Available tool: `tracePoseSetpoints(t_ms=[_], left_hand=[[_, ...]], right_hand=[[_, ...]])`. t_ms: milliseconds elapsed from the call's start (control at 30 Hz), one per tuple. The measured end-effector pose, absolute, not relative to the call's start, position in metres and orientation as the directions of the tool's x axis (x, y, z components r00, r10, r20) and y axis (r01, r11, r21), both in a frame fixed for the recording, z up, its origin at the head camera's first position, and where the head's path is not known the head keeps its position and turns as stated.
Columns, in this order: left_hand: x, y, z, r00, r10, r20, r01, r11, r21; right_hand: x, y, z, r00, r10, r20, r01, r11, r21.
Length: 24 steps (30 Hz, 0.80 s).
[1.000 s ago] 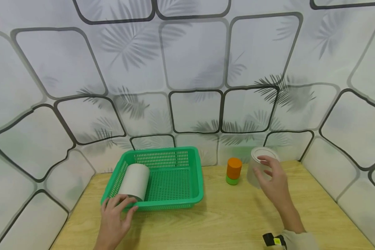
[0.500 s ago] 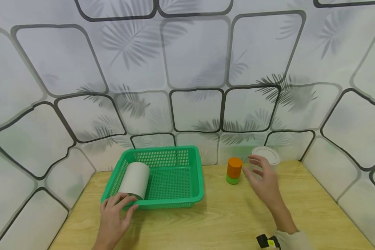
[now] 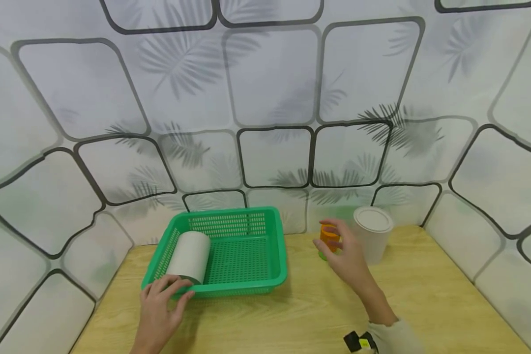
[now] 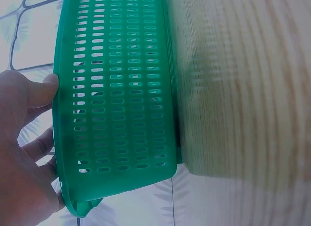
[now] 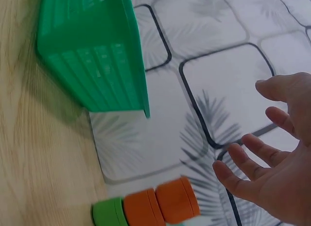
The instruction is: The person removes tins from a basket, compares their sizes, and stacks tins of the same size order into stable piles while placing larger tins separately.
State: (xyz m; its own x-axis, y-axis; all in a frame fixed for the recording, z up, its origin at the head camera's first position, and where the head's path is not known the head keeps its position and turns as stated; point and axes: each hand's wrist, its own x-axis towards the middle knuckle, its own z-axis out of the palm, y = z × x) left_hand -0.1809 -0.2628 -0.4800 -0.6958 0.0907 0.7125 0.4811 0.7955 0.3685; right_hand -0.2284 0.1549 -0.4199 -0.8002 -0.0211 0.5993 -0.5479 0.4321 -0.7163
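Observation:
My left hand point(image 3: 161, 309) holds the near-left rim of a green plastic basket point(image 3: 239, 290), with the thumb on the rim in the left wrist view. A white cylinder point(image 3: 189, 255) lies on its side in the basket's left part. In the head view my right hand point(image 3: 347, 258), fingers spread and slightly bent, is in front of a small stack of round pieces point(image 3: 329, 236), partly covering it. Two orange pieces point(image 5: 177, 200) and a green one point(image 5: 109, 212) form that stack in the right wrist view, where the hand is apart from it.
A white lidded tub point(image 3: 371, 236) stands upright to the right of the stack, close to my right forearm. The wooden tabletop point(image 3: 265, 329) ends at a patterned wall covering point(image 3: 274, 157) at the back and both sides.
My right hand has moved left, from in front of the white tub to in front of the orange and green stack. The left hand stays on the basket rim.

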Motion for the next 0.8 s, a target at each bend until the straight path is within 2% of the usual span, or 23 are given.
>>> tracePoseSetpoints(t_ms=[267, 567, 800], left_hand=[[-0.181, -0.263, -0.481, -0.688, 0.101, 0.719, 0.496, 0.789, 0.363], [-0.182, -0.265, -0.479, -0.672, 0.106, 0.733, 0.513, 0.78, 0.358], [-0.181, -0.264, -0.479, -0.678, 0.105, 0.728, 0.506, 0.784, 0.358]], right_hand=[[-0.237, 0.122, -0.428, -0.822, -0.155, 0.548, -0.557, 0.42, -0.716], [-0.236, 0.08, -0.409, -0.858, -0.27, 0.437, -0.513, 0.386, -0.767], [-0.244, 0.052, -0.408, -0.838, -0.34, 0.427, -0.539, 0.394, -0.744]])
